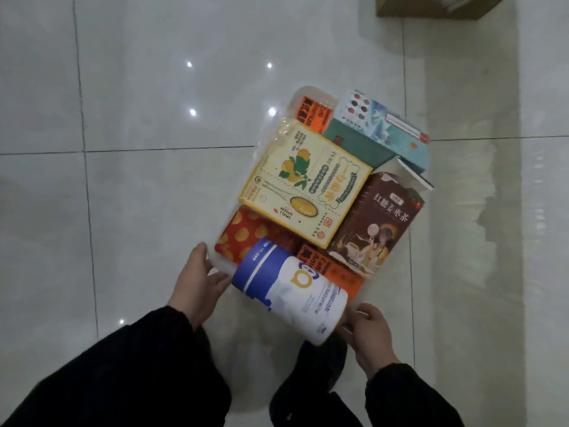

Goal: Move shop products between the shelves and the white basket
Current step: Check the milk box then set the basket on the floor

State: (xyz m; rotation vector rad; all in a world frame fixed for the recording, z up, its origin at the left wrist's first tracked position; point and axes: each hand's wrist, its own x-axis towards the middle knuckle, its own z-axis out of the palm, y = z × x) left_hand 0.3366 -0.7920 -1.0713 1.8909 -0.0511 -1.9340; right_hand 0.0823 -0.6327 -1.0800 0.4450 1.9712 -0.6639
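Gripping, as it seems, the near corners of the white basket (304, 91) in the centre of the frame, the left hand (197, 282) and the right hand (372, 331) curl on its rim; products (304, 183) fill it; shelving them probably remains.

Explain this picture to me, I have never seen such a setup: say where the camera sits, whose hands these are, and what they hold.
No machine: these are a person's bare hands, filmed by a head-worn camera looking down at a pale tiled floor. The left hand and right hand appear to hold the near corners of a white plastic basket. Inside lie a yellow square carton, a brown carton, a red dotted pouch and a white canister with a blue lid, on its side.
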